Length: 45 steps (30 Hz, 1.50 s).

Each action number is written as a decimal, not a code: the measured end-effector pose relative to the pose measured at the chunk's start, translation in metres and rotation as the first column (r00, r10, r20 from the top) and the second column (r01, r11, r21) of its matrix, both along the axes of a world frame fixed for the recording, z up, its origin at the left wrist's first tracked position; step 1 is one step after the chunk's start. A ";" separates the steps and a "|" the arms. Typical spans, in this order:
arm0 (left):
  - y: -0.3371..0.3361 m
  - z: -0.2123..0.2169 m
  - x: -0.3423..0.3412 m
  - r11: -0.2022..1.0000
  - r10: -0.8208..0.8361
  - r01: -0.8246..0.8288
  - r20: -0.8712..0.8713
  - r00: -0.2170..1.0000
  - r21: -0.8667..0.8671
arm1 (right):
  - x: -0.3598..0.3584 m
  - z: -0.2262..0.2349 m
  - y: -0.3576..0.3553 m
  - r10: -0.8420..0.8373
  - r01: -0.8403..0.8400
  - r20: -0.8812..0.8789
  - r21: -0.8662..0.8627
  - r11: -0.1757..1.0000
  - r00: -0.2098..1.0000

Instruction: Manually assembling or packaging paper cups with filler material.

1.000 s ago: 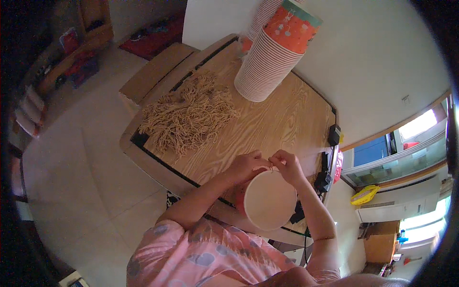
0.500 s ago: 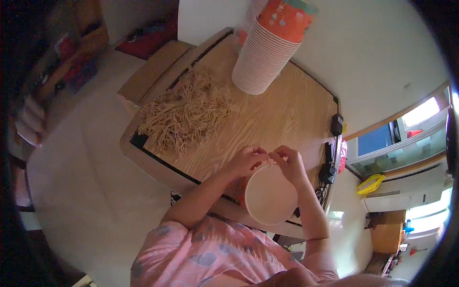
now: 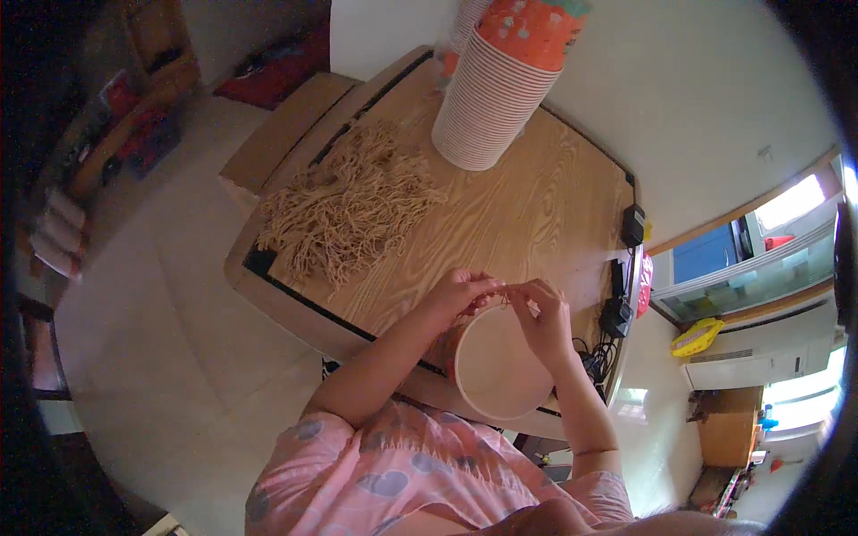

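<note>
A person in a pink patterned top leans over a wooden worktop (image 3: 500,214) with a dark border, both bare forearms coming up from the lower edge of the view. The left hand (image 3: 460,295) and the right hand (image 3: 541,308) meet just above the far rim of a pale paper cup (image 3: 499,366), which sits open-mouthed at the near edge of the worktop, close to the person's body. The grip of each hand is pinched together, fingertips nearly touching those of the other hand, clamped on a thin tan string (image 3: 502,297) that runs between them over the cup's rim; the strand is too fine to tell how it is wound or whether it is fixed to the cup. The left wrist lies along the cup's left side, the right wrist along its right side. Toward the left edge of the worktop lies a loose heap of tan strings (image 3: 349,210), well apart from the hands. At the far edge stands a tall stack of cups (image 3: 496,94), white-sided below with orange patterned ones on top. At the right edge, black power adapters (image 3: 626,268) and cables hang beside the worktop. A pale tiled floor (image 3: 152,357) shows on the left.
</note>
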<state>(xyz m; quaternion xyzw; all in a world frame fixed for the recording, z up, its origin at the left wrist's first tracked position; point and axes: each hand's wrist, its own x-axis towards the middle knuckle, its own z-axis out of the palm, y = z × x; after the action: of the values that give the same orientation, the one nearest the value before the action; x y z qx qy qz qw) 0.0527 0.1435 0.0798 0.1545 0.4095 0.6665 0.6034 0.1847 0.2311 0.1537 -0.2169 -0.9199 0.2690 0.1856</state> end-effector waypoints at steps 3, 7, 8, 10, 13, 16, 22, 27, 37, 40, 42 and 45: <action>0.001 -0.005 0.000 1.000 0.015 -0.016 -0.008 1.000 -0.019 | 0.002 0.002 -0.005 0.025 -0.023 -0.016 0.107 0.994 1.000; 0.003 -0.008 -0.001 1.000 0.004 -0.004 -0.004 1.000 0.004 | 0.005 0.003 -0.009 0.052 -0.057 0.025 0.292 0.955 0.998; 0.003 -0.006 0.000 1.000 0.010 -0.010 -0.024 1.000 -0.006 | 0.006 0.005 -0.010 0.066 -0.078 0.044 0.352 0.933 0.997; 0.003 -0.006 0.000 1.000 0.018 -0.019 -0.044 0.999 -0.017 | 0.007 0.005 -0.011 0.074 -0.096 0.070 0.387 0.917 0.995; 0.003 -0.010 -0.002 1.000 0.024 -0.024 0.002 1.000 0.002 | 0.005 0.007 -0.013 0.087 -0.123 0.101 0.431 0.894 0.991; 0.002 -0.010 -0.002 0.999 0.021 -0.021 -0.013 1.000 -0.030 | 0.005 0.006 -0.013 0.092 -0.132 0.111 0.439 0.889 0.989; 0.001 -0.011 -0.004 1.000 0.015 -0.017 -0.070 0.997 -0.019 | 0.001 0.003 0.002 0.079 -0.091 0.062 0.219 0.972 0.995; 0.000 -0.014 -0.003 0.999 0.036 -0.040 -0.145 0.989 -0.020 | -0.009 -0.001 0.011 0.031 -0.016 0.074 -0.203 0.979 0.997; -0.002 -0.005 -0.004 0.997 0.038 -0.044 -0.107 0.994 -0.057 | -0.012 0.004 0.011 -0.018 0.047 0.101 -0.297 0.954 0.995; -0.002 -0.001 -0.005 0.999 0.008 -0.008 -0.007 1.000 -0.053 | -0.011 0.004 0.003 -0.004 0.006 0.031 -0.053 0.999 1.000; -0.003 0.002 -0.004 1.000 -0.024 0.024 0.036 0.999 0.001 | -0.009 0.002 -0.001 0.062 -0.057 -0.028 0.142 0.988 0.998; -0.001 -0.001 -0.003 1.000 -0.006 0.005 0.035 0.999 0.016 | -0.010 0.000 -0.006 0.092 -0.058 -0.097 0.304 0.951 0.991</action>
<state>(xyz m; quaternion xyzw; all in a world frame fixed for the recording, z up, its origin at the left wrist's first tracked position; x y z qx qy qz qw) 0.0499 0.1421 0.0790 0.1489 0.3931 0.6708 0.6110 0.1752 0.2254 0.1538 -0.1359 -0.9461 0.1443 0.2563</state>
